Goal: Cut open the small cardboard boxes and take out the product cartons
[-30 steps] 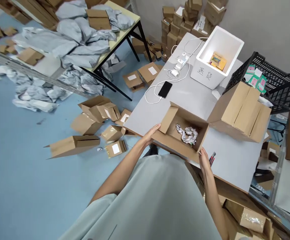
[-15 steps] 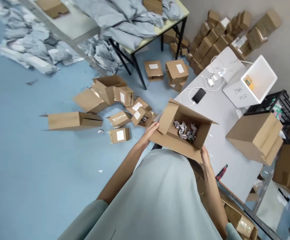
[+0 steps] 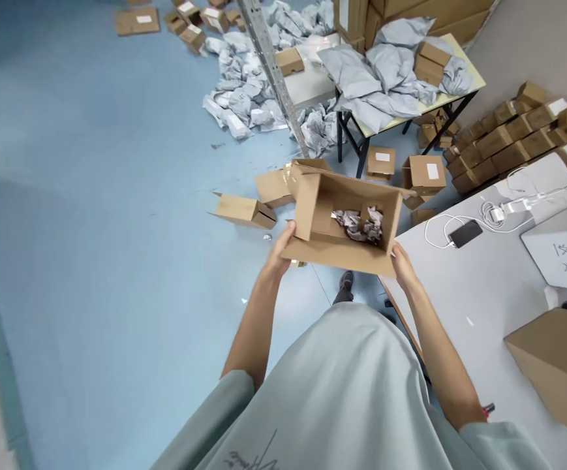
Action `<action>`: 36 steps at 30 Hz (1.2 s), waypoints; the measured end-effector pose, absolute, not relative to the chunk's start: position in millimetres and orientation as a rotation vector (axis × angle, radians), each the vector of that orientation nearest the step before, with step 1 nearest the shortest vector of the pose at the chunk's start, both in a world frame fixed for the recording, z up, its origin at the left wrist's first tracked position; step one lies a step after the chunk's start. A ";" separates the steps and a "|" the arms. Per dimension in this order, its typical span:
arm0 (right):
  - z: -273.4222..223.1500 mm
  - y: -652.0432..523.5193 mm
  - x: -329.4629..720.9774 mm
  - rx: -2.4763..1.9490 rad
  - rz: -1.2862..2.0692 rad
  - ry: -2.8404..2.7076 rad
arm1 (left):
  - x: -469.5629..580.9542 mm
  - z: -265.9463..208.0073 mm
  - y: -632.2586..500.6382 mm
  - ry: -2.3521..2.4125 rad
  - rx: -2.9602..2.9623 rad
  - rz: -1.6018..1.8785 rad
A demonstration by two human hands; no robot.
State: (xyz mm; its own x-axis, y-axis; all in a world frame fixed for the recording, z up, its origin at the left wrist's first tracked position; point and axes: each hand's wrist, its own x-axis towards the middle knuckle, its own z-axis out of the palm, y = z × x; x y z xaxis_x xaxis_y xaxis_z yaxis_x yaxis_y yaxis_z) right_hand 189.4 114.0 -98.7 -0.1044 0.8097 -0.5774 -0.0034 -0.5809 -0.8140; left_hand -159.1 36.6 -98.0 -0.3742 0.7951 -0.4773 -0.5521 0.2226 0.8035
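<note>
An open cardboard box (image 3: 342, 251) is held out in front of my body, its flaps spread and its mouth facing up toward me. Crumpled printed paper (image 3: 356, 225) lies inside on the bottom. My left hand (image 3: 282, 248) grips the left end of the box near a flap corner, thumb on top. At the right end, my right hand (image 3: 403, 264) clasps the lower corner, its fingers partly hidden behind the cardboard. The box hangs above the blue floor, left of the grey table.
On the grey table (image 3: 444, 287) are a phone (image 3: 466, 234) with white cables, a white foam box (image 3: 564, 245) and a large carton (image 3: 557, 365). Cartons (image 3: 244, 210) lie on the floor beyond my box. Grey mailer bags (image 3: 391, 65) cover a far table; a metal post (image 3: 276, 72) stands nearby.
My view has swung left, and I have carried the box leftward away from the table edge, out over the floor. Both hands keep their hold on it.
</note>
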 end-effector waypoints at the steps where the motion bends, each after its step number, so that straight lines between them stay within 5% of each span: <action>1: -103.3 128.8 166.9 -1.529 1.803 -0.896 | -178.2 -98.2 36.3 1.316 0.243 1.495; 7: -125.4 180.7 55.9 -1.522 2.068 -0.886 | -277.8 -109.7 21.1 1.588 -0.273 1.597; 13: -131.5 143.2 77.1 -1.562 2.162 -0.903 | -265.0 -129.4 -18.3 1.858 -0.320 1.471; 22: -130.2 30.3 248.3 -1.638 1.887 -0.632 | -71.5 -162.2 13.6 1.666 0.073 1.088; 36: -74.0 -169.0 460.6 -1.482 1.021 0.066 | 255.8 -108.5 60.6 1.007 0.917 0.390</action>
State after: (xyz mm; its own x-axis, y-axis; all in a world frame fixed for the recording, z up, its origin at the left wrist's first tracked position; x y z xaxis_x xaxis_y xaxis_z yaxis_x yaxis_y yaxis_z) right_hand 460.6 -169.0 -74.0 0.6033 0.5150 -0.6089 -0.5894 -0.2264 -0.7754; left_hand 255.8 60.6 -108.5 0.5082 0.6617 -0.5513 0.1175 0.5808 0.8055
